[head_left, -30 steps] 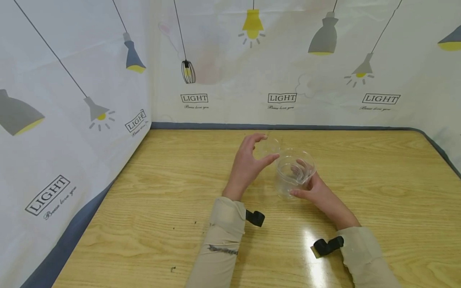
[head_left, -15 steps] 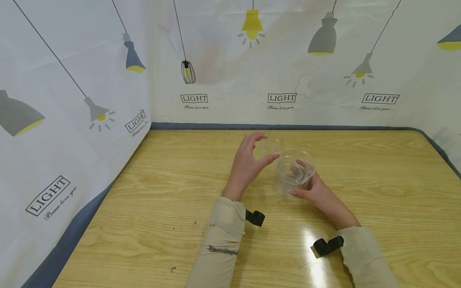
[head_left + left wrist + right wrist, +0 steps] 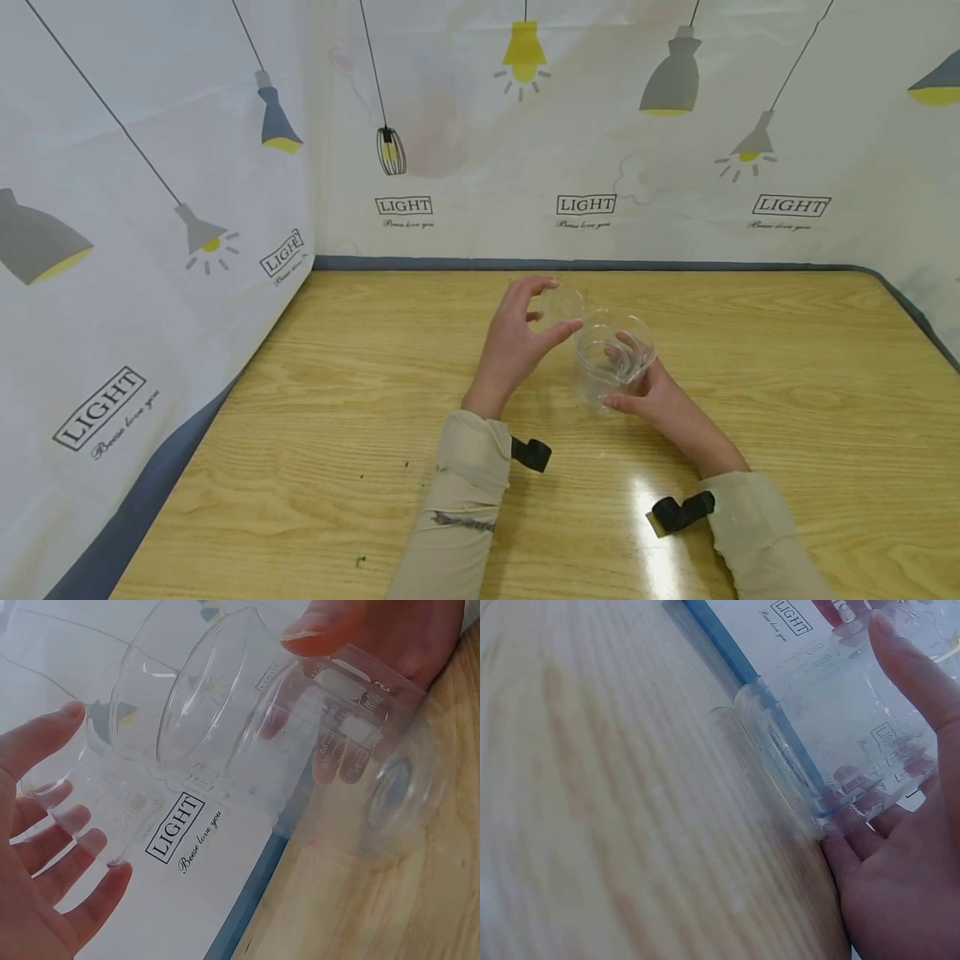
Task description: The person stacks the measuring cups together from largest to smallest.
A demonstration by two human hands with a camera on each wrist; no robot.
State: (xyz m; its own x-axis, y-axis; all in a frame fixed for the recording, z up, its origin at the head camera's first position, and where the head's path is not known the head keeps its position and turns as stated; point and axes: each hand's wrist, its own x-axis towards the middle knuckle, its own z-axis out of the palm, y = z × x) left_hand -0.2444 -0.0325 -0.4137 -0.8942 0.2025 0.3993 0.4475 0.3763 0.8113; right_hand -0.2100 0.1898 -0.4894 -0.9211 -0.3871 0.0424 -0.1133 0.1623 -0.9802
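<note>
My left hand [image 3: 513,342] grips a small clear beaker [image 3: 564,305], thumb on the near side and fingers round the far side. In the left wrist view this small beaker [image 3: 112,799] lies tilted, close to the mouth of a bigger one. That large clear beaker [image 3: 592,392] is held by my right hand [image 3: 671,408], with white graduation marks on its wall. At least one other clear beaker [image 3: 202,697] sits nested inside it, its rim sticking out of the mouth. In the right wrist view the large beaker's base [image 3: 784,754] is tilted just over the wood.
The wooden table [image 3: 360,375] spreads around both hands. A white curtain [image 3: 480,108] with printed lamps stands behind it and along its left side. Black straps with small black parts [image 3: 532,455] hang at both wrists.
Hands and beakers keep nearly the same places. A fingertip of the left hand now shows a little more beside the small beaker.
</note>
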